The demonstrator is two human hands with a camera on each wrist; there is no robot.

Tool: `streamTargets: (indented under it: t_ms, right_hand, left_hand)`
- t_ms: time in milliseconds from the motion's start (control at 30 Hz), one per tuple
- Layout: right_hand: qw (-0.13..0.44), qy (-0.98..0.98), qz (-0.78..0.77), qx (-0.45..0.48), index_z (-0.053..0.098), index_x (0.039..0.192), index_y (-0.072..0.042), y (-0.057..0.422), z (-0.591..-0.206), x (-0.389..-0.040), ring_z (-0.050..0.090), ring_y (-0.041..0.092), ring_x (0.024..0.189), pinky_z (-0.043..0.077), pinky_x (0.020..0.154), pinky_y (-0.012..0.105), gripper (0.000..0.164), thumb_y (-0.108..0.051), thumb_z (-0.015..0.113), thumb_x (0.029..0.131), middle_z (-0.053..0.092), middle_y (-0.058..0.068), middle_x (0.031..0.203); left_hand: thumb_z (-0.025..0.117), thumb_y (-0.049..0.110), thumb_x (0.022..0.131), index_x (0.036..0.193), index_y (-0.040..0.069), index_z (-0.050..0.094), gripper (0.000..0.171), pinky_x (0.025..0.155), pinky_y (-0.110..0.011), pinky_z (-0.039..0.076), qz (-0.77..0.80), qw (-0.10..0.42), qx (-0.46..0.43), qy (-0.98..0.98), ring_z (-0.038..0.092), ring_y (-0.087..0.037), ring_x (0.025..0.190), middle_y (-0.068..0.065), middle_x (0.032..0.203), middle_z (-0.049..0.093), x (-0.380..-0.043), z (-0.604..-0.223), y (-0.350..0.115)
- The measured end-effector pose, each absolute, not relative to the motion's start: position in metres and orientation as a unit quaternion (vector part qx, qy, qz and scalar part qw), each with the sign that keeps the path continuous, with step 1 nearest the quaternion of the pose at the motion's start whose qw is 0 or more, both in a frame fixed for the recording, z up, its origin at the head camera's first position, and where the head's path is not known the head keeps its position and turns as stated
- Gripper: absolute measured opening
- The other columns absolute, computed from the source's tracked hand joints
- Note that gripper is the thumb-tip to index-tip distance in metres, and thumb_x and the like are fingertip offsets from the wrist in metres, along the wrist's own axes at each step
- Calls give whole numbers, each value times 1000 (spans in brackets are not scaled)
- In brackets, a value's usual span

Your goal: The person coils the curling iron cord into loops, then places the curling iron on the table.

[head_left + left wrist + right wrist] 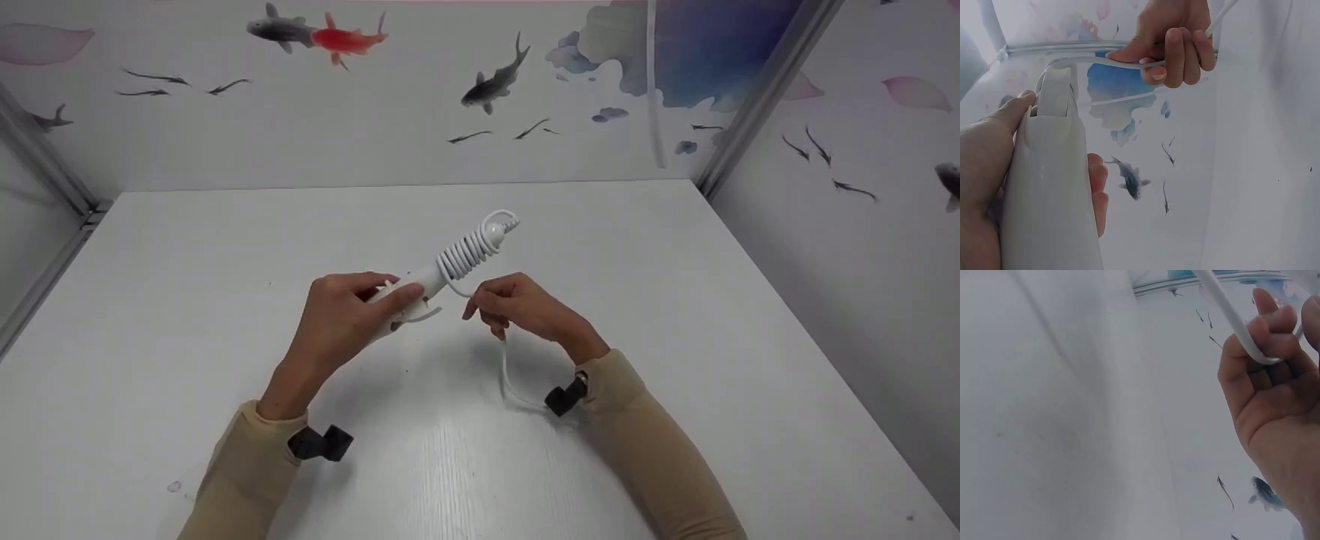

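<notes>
My left hand (337, 315) grips a white hand-held appliance (429, 280) that tilts up to the right above the table; its exact kind is not clear. Several turns of white cord (463, 256) wrap its far end, where the cord leaves through a ribbed sleeve. My right hand (525, 306) pinches the cord just right of the appliance, and the loose length hangs below it to the table. In the left wrist view the smooth body (1053, 191) bears a ribbed lever piece (1054, 93). The right wrist view shows the cord (1227, 312) running through curled fingers (1235, 360).
A white table (187, 300) lies beneath both hands. Behind it stands a white panel (405, 112) printed with fish, and another panel (862, 247) stands on the right. Metal frame posts (765, 97) mark the corners. Black cameras (322, 444) sit on both wrists.
</notes>
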State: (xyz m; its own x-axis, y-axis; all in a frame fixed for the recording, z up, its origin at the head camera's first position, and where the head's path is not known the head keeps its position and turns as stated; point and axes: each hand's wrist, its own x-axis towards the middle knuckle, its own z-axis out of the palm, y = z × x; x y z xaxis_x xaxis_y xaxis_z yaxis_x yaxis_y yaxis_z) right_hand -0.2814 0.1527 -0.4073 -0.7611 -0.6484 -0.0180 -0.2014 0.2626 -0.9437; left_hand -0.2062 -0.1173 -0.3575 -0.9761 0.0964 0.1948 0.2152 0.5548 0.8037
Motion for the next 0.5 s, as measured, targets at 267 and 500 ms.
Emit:
streamTargets:
  t_ms: [267, 500]
  right_hand:
    - [156, 807, -538, -188, 71, 98, -1, 149, -409, -283, 38, 10, 53, 36, 51, 26, 20, -13, 55, 98, 50, 2, 66]
    - [112, 832, -497, -218, 69, 100, -6, 148, -409, -284, 41, 10, 54, 38, 52, 25, 8, -11, 66, 95, 63, 14, 77]
  left_hand:
    - [74, 50, 87, 99, 14, 81, 39, 64, -30, 53, -447, 55, -133, -883, 66, -16, 71, -6, 89, 77, -205, -361, -116]
    - [75, 47, 88, 98, 14, 81, 35, 63, -30, 54, -451, 18, -174, -875, 65, -14, 69, -5, 88, 77, -204, -364, -113]
